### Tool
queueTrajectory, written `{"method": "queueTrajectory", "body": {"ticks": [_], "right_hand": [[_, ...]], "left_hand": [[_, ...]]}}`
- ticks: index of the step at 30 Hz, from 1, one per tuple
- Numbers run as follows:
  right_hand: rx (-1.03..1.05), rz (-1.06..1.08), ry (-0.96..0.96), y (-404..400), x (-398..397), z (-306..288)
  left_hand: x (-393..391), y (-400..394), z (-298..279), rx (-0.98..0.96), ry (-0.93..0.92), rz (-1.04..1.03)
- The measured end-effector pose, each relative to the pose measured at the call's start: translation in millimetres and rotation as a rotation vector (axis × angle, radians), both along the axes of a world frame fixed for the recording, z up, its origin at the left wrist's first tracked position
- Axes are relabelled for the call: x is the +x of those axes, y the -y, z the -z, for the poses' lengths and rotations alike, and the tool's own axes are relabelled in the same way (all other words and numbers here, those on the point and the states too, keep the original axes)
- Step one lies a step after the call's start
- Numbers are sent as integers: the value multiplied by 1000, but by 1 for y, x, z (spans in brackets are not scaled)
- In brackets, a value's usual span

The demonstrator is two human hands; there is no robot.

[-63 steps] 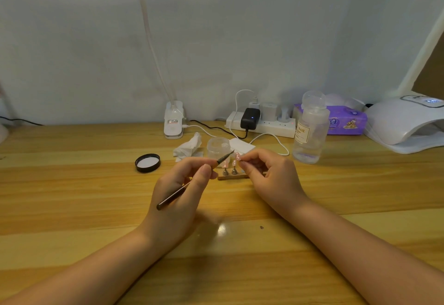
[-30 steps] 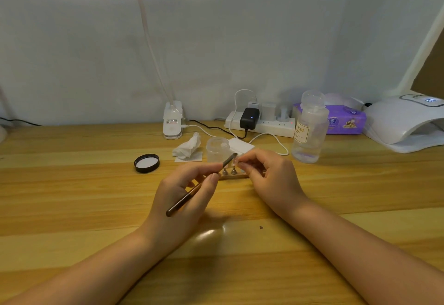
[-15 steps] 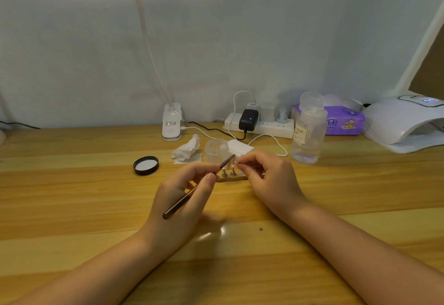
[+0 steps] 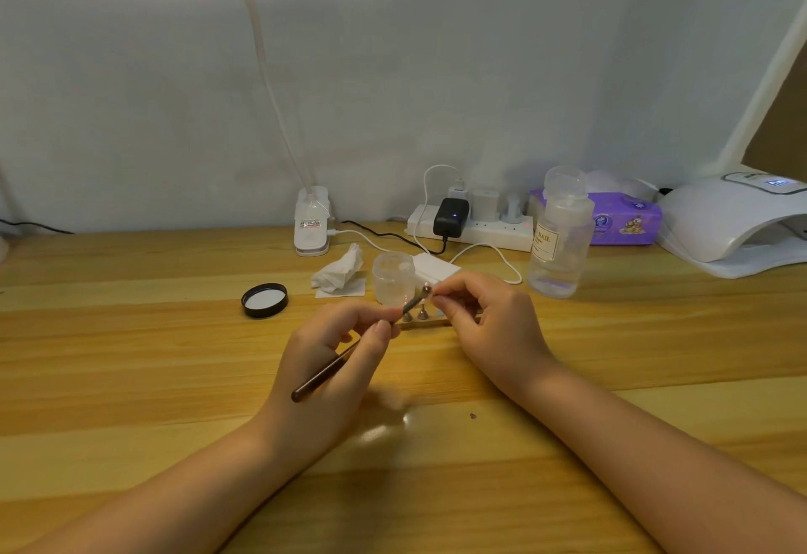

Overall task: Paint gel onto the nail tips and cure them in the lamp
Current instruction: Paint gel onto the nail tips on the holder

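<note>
A: Starting nearest, what are the hands doing?

B: The left hand (image 4: 336, 357) has its fingers curled round a brush (image 4: 349, 352), pinched near the front, with the dark handle trailing back over the palm. The bristle end reaches up to a nail tip (image 4: 427, 290). The right hand (image 4: 489, 322) pinches that tip, or its stand, between thumb and fingertips; it is too small to tell which.

A: So painting is under way?

B: I judge so. The brush meets the tip, which suggests gel is going on now.

A: And the other tips?

B: Just behind the hands a wooden holder (image 4: 425, 323) lies on the bench (image 4: 131, 379) with two small metal stands on it. Whether those carry painted tips I cannot tell.

A: Farther back?

B: An open clear jar (image 4: 393, 278) stands just behind the holder, its black lid (image 4: 264, 300) well off to the left, and a crumpled tissue (image 4: 340, 272) beside the jar. A bottle (image 4: 559, 239) stands to the right.

A: The lamp?

B: The lamp (image 4: 733, 226) sits at the far right against the wall, display lit, and I can see nothing in its opening. Curing looks wholly undone.
</note>
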State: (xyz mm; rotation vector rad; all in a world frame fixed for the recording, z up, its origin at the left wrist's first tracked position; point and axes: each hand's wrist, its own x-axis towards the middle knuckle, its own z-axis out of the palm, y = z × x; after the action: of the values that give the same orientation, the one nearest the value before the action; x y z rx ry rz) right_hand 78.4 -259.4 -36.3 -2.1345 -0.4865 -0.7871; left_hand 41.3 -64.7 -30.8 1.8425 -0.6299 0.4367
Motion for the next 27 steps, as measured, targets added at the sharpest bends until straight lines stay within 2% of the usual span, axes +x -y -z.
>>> {"method": "queueTrajectory", "body": {"ticks": [8, 27], "right_hand": [[18, -7, -5, 0, 1, 1], [19, -15, -25, 0, 1, 0]], "left_hand": [[0, -1, 0, -88, -28, -24], [1, -2, 0, -41, -26, -3]]}}
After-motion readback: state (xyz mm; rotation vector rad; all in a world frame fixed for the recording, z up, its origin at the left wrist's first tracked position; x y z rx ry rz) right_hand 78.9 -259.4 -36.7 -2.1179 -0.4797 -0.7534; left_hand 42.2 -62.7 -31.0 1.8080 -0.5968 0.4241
